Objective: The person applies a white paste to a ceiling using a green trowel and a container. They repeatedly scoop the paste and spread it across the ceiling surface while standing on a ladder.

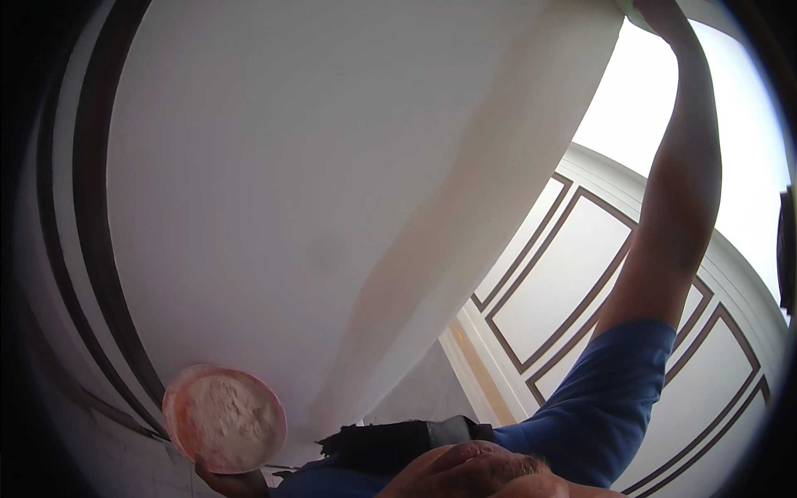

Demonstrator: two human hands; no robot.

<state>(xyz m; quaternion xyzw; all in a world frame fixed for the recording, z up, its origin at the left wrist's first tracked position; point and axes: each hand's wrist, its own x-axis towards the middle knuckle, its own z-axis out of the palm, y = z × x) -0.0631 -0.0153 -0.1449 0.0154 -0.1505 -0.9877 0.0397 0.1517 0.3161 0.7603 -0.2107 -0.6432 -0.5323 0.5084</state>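
Low on the left, my left hand [231, 481] holds a round orange-pink bowl [178, 407] by its underside and rim. Inside the bowl lies a lumpy off-white paste or plaster [237, 419]. My right arm [682, 166] is stretched far up, and my right hand [662, 15] is at the top edge of the picture, against the corner of a white wall [315, 149]. Its fingers are closed around something pale green [633, 12], mostly cut off by the frame. A beige, darker strip [440, 220] runs along the wall near that corner.
Dark trim bands [93, 174] border the wall on the left. Beyond the corner, at the right, stands a white panelled wall [564, 266] with brown mouldings, and bright light comes from above it. A dark strap or cloth [390, 444] lies across my blue shirt.
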